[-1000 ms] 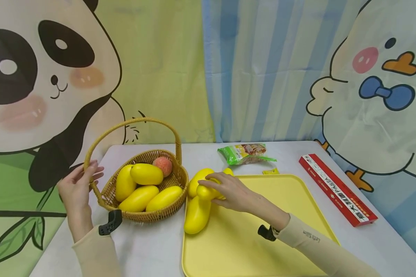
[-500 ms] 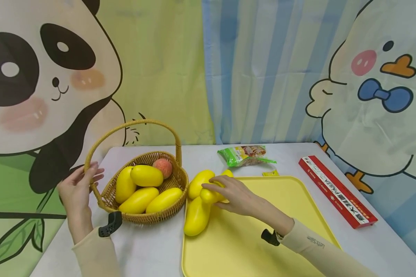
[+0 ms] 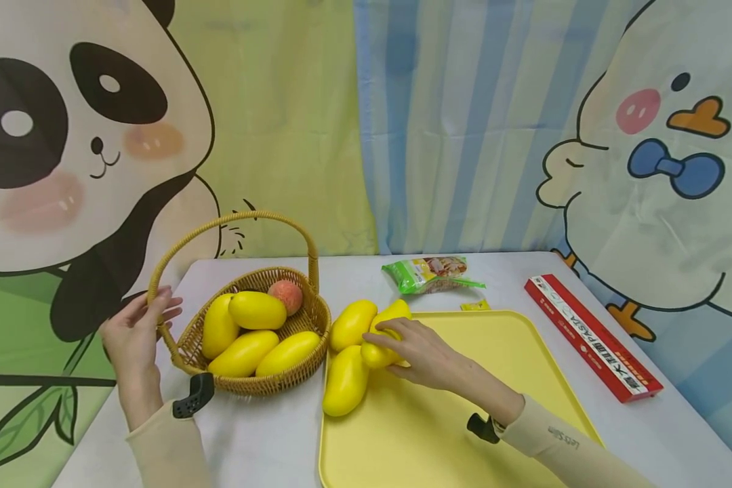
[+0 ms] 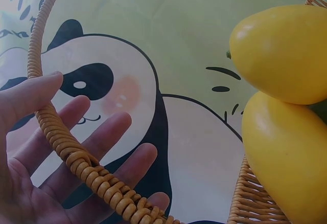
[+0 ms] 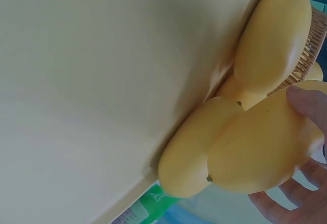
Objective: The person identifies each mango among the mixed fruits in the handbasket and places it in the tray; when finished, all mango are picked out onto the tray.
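Note:
My left hand (image 3: 137,332) is at the near side of the wicker basket's handle (image 4: 117,188). In the left wrist view the thumb crosses over the handle, with the spread, loose fingers behind it. Inside the basket (image 3: 262,388) lie several yellow mangoes (image 3: 257,310) and one peach (image 3: 287,296). My right hand (image 3: 423,352) holds a mango (image 5: 265,142) between thumb and fingers, over the tray's left side. Three others are close by: one mango (image 3: 346,385) in front, one mango (image 3: 354,325) to the left, one mango (image 3: 396,310) behind.
The yellow tray (image 3: 451,434) sits right of the basket on a white table (image 3: 262,440). Behind it lie a green snack packet (image 3: 427,274) and a small yellow packet (image 3: 476,305). A long red pasta box (image 3: 592,337) lies to the right. Printed curtains hang behind.
My right hand has shifted slightly to the right and nearer with the mango, so the mangoes beside it show more fully. The left hand and basket stay in place.

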Demonstrator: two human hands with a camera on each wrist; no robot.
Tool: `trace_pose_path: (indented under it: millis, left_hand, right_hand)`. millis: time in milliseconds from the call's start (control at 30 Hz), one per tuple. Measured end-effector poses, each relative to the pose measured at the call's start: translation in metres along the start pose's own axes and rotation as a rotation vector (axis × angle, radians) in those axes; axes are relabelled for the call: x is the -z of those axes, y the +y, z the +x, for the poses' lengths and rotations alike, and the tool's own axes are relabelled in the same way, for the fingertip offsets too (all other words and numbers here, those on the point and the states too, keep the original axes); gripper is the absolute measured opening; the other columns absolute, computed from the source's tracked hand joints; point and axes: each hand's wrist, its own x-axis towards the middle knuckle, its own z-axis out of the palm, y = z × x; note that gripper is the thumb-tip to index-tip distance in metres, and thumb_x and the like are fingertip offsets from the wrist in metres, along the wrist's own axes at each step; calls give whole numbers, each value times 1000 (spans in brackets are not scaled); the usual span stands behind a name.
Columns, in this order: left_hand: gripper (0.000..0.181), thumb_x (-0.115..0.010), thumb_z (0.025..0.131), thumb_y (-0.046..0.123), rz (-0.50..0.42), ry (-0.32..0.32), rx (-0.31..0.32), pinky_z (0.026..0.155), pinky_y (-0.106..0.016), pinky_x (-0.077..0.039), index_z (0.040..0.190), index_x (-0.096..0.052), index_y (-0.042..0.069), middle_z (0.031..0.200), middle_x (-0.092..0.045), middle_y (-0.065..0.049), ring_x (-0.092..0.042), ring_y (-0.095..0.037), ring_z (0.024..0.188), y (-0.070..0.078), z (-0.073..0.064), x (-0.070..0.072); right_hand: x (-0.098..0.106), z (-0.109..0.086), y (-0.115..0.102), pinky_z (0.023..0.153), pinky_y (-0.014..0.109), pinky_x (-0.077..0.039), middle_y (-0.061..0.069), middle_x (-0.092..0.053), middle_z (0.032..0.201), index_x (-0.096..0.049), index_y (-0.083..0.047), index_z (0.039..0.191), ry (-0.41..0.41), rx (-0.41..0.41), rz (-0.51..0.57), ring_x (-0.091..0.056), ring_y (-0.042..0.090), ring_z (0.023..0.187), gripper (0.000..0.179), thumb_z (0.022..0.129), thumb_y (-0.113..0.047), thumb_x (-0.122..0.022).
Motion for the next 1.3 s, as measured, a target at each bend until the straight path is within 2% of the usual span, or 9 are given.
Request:
trace_pose_path:
  millis: [367,767,1033,1133,1300]
  left_hand:
    - [35,-80,78,30,7,-1,0,66,-16,-48,106,-75,10,74,-73,6,-70,-8,65,0,0,0]
    - [37,-79,78,30,7,-1,10,67,-16,-48,108,-74,10,75,-73,6,-70,-8,65,-1,1,0]
    - [36,-80,78,30,6,1,0,67,-17,-48,107,-74,9,74,-73,6,-70,-9,65,0,0,-1]
    - [35,-80,78,30,2,4,2,67,-17,-48,106,-74,9,74,-73,6,-70,-9,65,0,0,-1]
    - [36,-80,78,30,6,7,7,67,-17,-48,107,-74,9,74,-73,6,-70,-9,65,-1,1,-1]
  right_hand:
    - [-14,-8,4,84,41,-52,11,-60,120,-55,-19,134,31,56,-82,-58,26,108,68,73,-21,-83]
    - [-25,-10,0,85,41,-52,9,-59,120,-58,-20,130,-11,81,-126,-59,25,105,64,72,-23,-84]
    - [-33,-13,-1,87,41,-51,10,-60,120,-59,-18,129,2,122,-142,-59,26,106,65,69,-20,-86]
    - [-34,-13,-2,86,41,-51,11,-59,121,-59,-19,129,3,129,-156,-58,26,107,64,71,-23,-86]
    - [-33,-14,-2,87,41,-50,10,-59,122,-58,-17,130,-12,107,-138,-58,26,108,66,73,-37,-83]
